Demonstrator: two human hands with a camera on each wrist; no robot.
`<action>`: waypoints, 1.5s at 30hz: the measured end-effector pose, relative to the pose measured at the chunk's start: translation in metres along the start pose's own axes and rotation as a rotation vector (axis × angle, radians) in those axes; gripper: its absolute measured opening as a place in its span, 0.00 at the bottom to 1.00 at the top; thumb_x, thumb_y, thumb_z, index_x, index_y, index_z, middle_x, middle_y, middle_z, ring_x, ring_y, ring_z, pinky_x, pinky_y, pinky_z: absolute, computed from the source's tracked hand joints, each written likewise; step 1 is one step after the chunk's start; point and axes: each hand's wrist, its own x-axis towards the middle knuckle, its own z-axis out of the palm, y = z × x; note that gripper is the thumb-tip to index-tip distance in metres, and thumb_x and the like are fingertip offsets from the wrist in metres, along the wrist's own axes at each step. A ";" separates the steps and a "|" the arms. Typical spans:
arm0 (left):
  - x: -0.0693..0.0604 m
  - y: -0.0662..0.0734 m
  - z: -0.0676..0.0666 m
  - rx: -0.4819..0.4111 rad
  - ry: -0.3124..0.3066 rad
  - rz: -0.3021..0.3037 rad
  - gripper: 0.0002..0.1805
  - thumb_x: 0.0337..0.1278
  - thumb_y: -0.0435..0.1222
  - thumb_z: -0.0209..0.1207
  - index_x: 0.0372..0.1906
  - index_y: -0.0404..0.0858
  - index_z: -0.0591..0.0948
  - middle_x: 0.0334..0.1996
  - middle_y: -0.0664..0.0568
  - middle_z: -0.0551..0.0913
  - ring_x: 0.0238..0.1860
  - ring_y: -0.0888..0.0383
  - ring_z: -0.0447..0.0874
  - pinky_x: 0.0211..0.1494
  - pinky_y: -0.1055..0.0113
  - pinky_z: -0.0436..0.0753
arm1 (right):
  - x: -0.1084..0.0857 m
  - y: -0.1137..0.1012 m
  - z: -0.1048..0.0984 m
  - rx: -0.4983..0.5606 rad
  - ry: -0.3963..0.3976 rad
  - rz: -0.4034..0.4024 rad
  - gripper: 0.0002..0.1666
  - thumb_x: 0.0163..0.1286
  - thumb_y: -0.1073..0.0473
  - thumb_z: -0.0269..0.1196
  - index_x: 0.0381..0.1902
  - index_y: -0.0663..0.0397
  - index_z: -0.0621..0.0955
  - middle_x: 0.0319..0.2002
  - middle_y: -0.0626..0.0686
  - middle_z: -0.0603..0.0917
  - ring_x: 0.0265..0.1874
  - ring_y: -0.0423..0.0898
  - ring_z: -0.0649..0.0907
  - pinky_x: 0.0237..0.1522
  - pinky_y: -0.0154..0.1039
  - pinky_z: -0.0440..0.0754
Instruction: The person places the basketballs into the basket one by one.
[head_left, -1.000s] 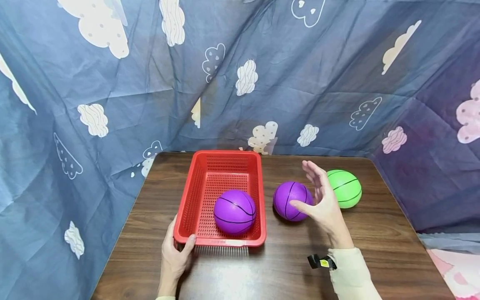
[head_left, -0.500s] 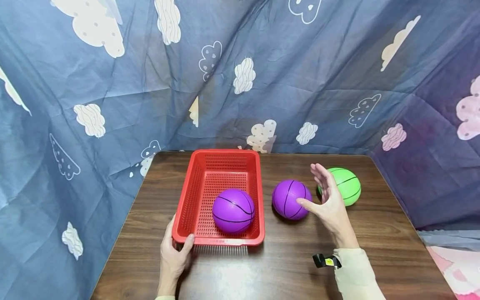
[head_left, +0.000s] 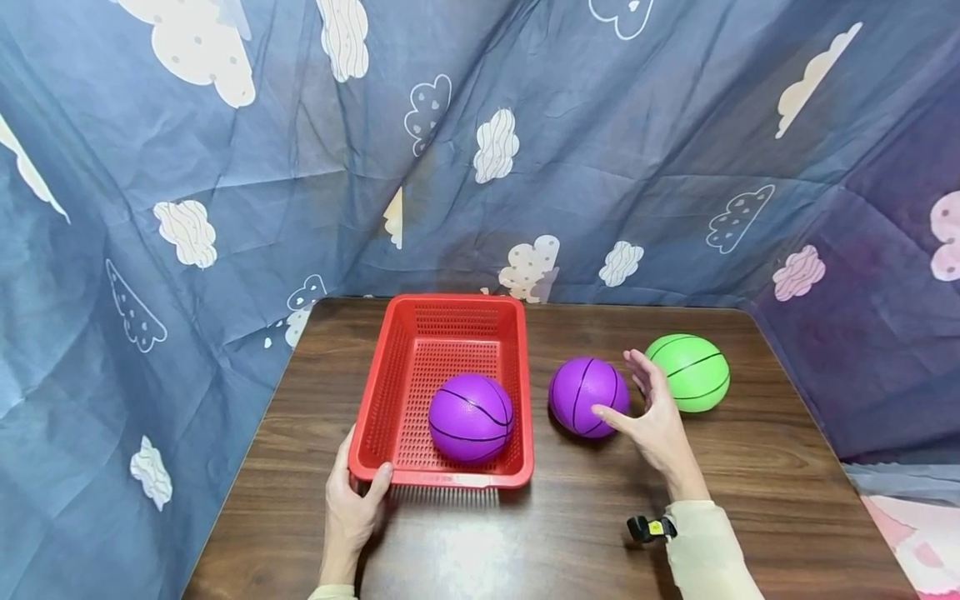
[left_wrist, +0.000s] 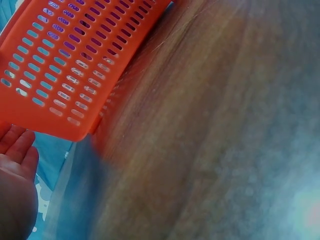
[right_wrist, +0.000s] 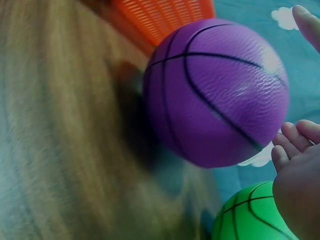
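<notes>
Well, the right grip [head_left: 657, 425] is spread wide, and the loose purple ball [head_left: 585, 396] sits just to its left on the desk [head_left: 577, 533]. It's round, with no long side. The left grip [head_left: 352, 510], farther off, holds the basket's [head_left: 442, 478] near left corner.

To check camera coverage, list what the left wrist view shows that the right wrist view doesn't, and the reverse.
Only the left wrist view: the left hand, and the inner purple ball, glimpsed through slots in the basket.
Only the right wrist view: the right hand, the outer purple ball and part of the green ball.
Both: part of the basket, the table and the blue cloth.
</notes>
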 end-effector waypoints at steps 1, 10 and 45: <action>0.000 0.000 0.000 -0.002 0.001 0.000 0.44 0.62 0.20 0.70 0.84 0.33 0.71 0.71 0.29 0.80 0.68 0.53 0.86 0.73 0.74 0.79 | 0.000 0.003 0.000 -0.007 -0.001 0.009 0.68 0.58 0.66 0.86 0.89 0.51 0.60 0.84 0.57 0.67 0.85 0.58 0.65 0.86 0.41 0.63; 0.002 0.000 0.001 -0.009 -0.001 0.001 0.44 0.61 0.20 0.69 0.83 0.34 0.71 0.70 0.27 0.80 0.67 0.52 0.86 0.73 0.73 0.80 | -0.005 0.027 0.006 -0.062 -0.049 0.064 0.72 0.58 0.61 0.87 0.90 0.48 0.56 0.85 0.58 0.64 0.83 0.58 0.66 0.77 0.28 0.68; 0.000 -0.001 0.001 -0.016 -0.006 -0.008 0.45 0.61 0.21 0.69 0.84 0.33 0.70 0.71 0.26 0.79 0.69 0.50 0.85 0.74 0.73 0.79 | 0.007 0.022 0.022 -0.096 0.048 0.067 0.74 0.53 0.54 0.90 0.88 0.40 0.58 0.79 0.61 0.69 0.71 0.64 0.77 0.70 0.68 0.80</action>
